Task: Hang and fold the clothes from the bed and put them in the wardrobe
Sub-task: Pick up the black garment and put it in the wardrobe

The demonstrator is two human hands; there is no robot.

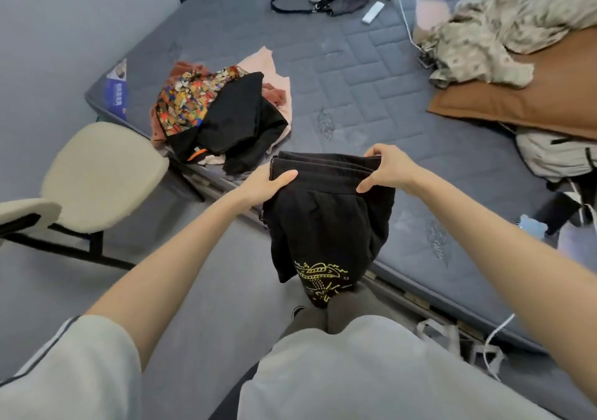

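While both hands are on them, the black shorts (326, 225) hang in the air just off the near edge of the bed (371, 96), with the waistband (323, 164) up top and the legs dangling toward the floor. The yellow embroidery (319, 277) sits on the lowest bit. The left hand (269, 185) grips the left end of the waistband, thumb across the front and fingers tucked behind. The right hand (389, 169) pinches the right end much the same way, so both are clamped on fabric, neither one free. Looks to me like a light, floppy knit: it sags and bunches below the band and has zero stiffness of its own, so it'll crease wherever gravity wants unless it's laid flat. The waistband seems like the thickest, most stable part, so I'd say that's the place to hold, one hand per end, which is what's going on. Not slippery or fragile, I'd guess; the main annoyance would be the legs twisting or a fold falling open when carried. The rest of the job is the pile of clothes (223, 112) on the bed, apart from the shorts, by the mattress edge near the chair (103, 174). The wardrobe isn't in view.
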